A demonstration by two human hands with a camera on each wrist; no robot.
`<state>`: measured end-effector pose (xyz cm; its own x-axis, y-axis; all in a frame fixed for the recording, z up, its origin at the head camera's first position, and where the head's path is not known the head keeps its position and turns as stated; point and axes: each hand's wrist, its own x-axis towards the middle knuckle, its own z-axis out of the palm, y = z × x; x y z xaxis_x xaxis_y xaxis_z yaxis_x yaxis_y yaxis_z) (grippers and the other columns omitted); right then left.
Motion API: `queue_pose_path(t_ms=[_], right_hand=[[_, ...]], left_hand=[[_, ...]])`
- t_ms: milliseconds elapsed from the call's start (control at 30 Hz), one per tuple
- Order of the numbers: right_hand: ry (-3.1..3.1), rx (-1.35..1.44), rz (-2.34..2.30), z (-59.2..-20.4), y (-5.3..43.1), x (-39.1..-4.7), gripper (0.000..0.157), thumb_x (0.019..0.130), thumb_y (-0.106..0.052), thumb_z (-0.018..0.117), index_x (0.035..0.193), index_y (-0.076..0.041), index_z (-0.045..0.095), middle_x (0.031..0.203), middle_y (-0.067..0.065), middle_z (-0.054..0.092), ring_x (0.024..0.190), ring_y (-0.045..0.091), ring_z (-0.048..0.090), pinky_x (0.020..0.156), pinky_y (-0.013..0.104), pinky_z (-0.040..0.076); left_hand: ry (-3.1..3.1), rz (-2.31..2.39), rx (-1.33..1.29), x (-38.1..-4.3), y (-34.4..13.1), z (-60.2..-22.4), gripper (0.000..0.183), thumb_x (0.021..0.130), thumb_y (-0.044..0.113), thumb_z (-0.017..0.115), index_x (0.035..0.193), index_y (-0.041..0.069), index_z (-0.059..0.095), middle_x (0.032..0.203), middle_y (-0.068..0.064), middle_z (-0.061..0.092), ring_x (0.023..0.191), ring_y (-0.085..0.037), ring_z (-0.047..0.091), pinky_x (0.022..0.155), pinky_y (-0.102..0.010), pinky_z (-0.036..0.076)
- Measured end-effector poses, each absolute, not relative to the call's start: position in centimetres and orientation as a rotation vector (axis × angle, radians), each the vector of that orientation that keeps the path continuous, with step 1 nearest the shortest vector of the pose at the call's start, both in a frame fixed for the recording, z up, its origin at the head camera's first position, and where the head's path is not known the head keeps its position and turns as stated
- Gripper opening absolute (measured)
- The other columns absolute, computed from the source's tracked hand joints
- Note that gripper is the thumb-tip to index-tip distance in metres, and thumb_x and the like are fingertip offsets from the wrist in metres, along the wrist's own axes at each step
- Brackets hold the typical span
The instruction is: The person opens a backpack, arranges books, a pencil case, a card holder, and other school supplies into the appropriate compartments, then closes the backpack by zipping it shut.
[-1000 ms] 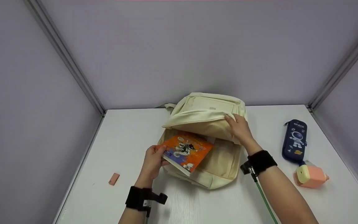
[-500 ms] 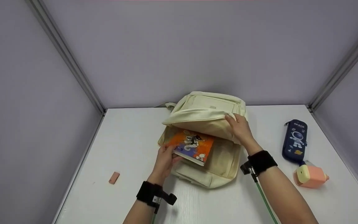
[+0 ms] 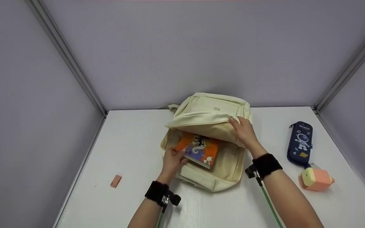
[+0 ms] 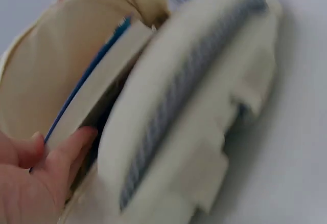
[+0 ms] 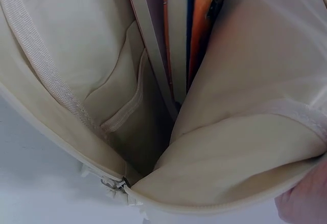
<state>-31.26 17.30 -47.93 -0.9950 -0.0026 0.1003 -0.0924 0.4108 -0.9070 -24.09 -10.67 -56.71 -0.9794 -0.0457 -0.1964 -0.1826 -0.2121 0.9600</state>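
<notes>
A cream backpack (image 3: pixel 198 177) lies on the table with its main pocket gaping toward me. My right hand (image 3: pixel 245 131) pinches the edge of its front panel and holds it raised. Inside the mouth is an orange and purple book (image 3: pixel 201 150), its far end hidden under the panel. At its near left corner my left hand (image 3: pixel 172 163) pinches it, thumb on the cover. In the left wrist view the left hand (image 4: pixel 46 168) has the book's page block (image 4: pixel 97 96) between thumb and fingers. The right wrist view shows another book (image 5: pixel 153 35) beside it in the pocket.
To the right lies a navy pencil case (image 3: pixel 300 144) with space pictures. Close in front of it is a pink and yellow bottle-like object (image 3: pixel 317 179). A small pink eraser-like block (image 3: pixel 116 181) lies at left. Grey panels (image 3: pixel 182 53) stand behind and beside the table.
My left hand has moved right and slightly forward, sliding the orange book deeper into the backpack. The right hand keeps holding the panel up in nearly the same place.
</notes>
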Motion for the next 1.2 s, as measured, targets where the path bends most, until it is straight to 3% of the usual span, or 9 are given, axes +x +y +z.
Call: queue_pose_path(t_ms=[133,333,567,733,900,1200], right_hand=[[-2.573,0.108,1.686,-48.0,17.4,-31.3,0.037,0.103,-0.036,0.053,0.083,-0.005,0.056,0.072,0.001,0.045,0.069,0.017,0.046,0.068,0.03,0.039],[-2.578,0.114,1.65,-47.9,17.4,-31.4,0.036,0.103,-0.035,0.052,0.085,-0.005,0.057,0.076,0.003,0.048,0.075,0.019,0.047,0.073,0.032,0.038],[-2.579,0.116,1.639,-47.7,17.4,-31.3,0.035,0.102,-0.034,0.053,0.083,-0.005,0.057,0.073,0.002,0.047,0.072,0.019,0.047,0.07,0.031,0.039],[-2.581,0.106,1.64,-47.8,17.3,-31.4,0.034,0.102,-0.034,0.054,0.088,-0.004,0.06,0.081,0.005,0.052,0.079,0.02,0.048,0.075,0.032,0.039],[-2.576,0.099,1.641,-47.9,17.3,-31.5,0.035,0.102,-0.035,0.054,0.088,-0.003,0.06,0.081,0.005,0.053,0.08,0.02,0.049,0.076,0.032,0.039],[-2.572,0.165,1.712,-48.2,17.5,-31.2,0.039,0.103,-0.038,0.051,0.087,-0.003,0.057,0.078,0.003,0.048,0.077,0.018,0.047,0.074,0.033,0.039]], left_hand=[[2.184,2.144,-0.233,-23.8,-11.7,-56.5,0.035,0.096,0.008,0.064,0.12,-0.015,0.052,0.087,-0.02,0.068,0.076,-0.031,0.071,0.068,-0.038,0.058],[2.256,2.057,-0.297,-24.0,-12.8,-55.4,0.023,0.098,0.006,0.058,0.105,-0.014,0.067,0.082,-0.02,0.069,0.072,-0.03,0.071,0.066,-0.036,0.058],[2.108,2.237,-0.431,-24.7,-11.5,-55.5,0.022,0.098,0.002,0.055,0.106,-0.018,0.063,0.088,-0.022,0.068,0.07,-0.028,0.071,0.064,-0.038,0.058],[2.081,2.281,-0.484,-25.7,-10.3,-55.5,0.023,0.099,0.002,0.056,0.109,-0.018,0.06,0.1,-0.026,0.066,0.075,-0.028,0.072,0.069,-0.032,0.057],[2.054,2.303,-0.531,-26.6,-10.0,-55.6,0.024,0.098,0.004,0.057,0.11,-0.017,0.059,0.098,-0.026,0.067,0.077,-0.028,0.072,0.071,-0.031,0.057],[2.163,2.137,-0.232,-26.2,-10.8,-55.6,0.022,0.095,-0.002,0.058,0.11,-0.019,0.056,0.09,-0.026,0.064,0.07,-0.028,0.065,0.064,-0.035,0.056]])
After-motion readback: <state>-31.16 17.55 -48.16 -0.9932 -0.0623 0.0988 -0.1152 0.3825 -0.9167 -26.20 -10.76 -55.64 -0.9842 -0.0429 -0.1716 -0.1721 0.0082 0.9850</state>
